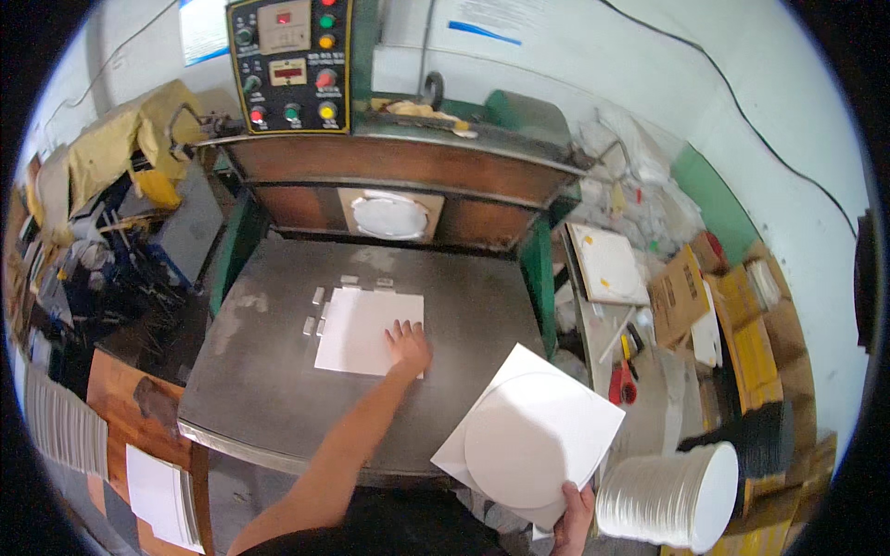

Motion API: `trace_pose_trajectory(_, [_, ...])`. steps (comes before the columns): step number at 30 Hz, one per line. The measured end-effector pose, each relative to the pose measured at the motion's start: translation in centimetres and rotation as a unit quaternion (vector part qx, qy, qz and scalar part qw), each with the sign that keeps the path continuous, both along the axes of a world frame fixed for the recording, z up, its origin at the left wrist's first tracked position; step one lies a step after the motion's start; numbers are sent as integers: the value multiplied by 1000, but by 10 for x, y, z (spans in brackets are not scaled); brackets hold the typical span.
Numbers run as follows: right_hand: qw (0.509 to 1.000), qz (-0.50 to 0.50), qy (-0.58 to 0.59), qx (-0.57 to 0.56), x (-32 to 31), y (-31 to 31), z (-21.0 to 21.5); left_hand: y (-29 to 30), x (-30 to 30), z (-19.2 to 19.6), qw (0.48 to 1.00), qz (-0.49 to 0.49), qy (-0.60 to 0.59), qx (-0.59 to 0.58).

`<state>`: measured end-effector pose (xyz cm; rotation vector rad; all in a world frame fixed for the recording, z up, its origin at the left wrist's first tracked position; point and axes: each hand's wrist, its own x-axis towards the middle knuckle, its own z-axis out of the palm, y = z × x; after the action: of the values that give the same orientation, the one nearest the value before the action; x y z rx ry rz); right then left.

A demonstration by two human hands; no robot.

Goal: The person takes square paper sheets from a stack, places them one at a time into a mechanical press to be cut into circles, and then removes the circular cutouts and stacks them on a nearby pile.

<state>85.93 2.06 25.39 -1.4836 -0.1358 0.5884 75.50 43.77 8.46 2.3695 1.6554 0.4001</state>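
A square white board point(357, 343) lies on the grey metal bed point(250, 371) of a press, its upper left edges against small metal stop blocks point(318, 296). My left hand point(408, 348) rests on its right side, fingers spread and touching it. At the lower right my right hand point(577, 514) pinches the near edge of another square white board point(598, 428) together with a white round disc point(528, 431) lying over it. The thumb shows on top; the other fingers are mostly hidden beneath. Both are tilted in the air, beyond the bed's front right corner.
Behind the bed stands the press's upright brown platen point(306, 208), with a control panel point(289, 65) above. A stack of white discs point(714, 496) lies right of my right hand. Red-handled scissors point(627, 382) rest on the side table. White sheets point(158, 496) are stacked on the left.
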Motion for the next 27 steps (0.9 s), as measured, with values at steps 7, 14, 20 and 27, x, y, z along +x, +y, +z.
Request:
trace_pose_trajectory(7, [982,-114,144,44,-48,-46,-27,-88,-80,71,769,-152,-441,-437])
trace_pose_trajectory(14, [986,-23,157,54,-73,-71,-38,-205,-108,160,681,-282,-354,-576])
trace_pose_trajectory(20, [983,-104,140,53,-65,-198,-71,-244,-65,146,649,-262,-394,-596])
trace_pose_trajectory(27, [910,-322,-65,-251,-82,-454,-80,-319,86,233,478,-355,-467,-654])
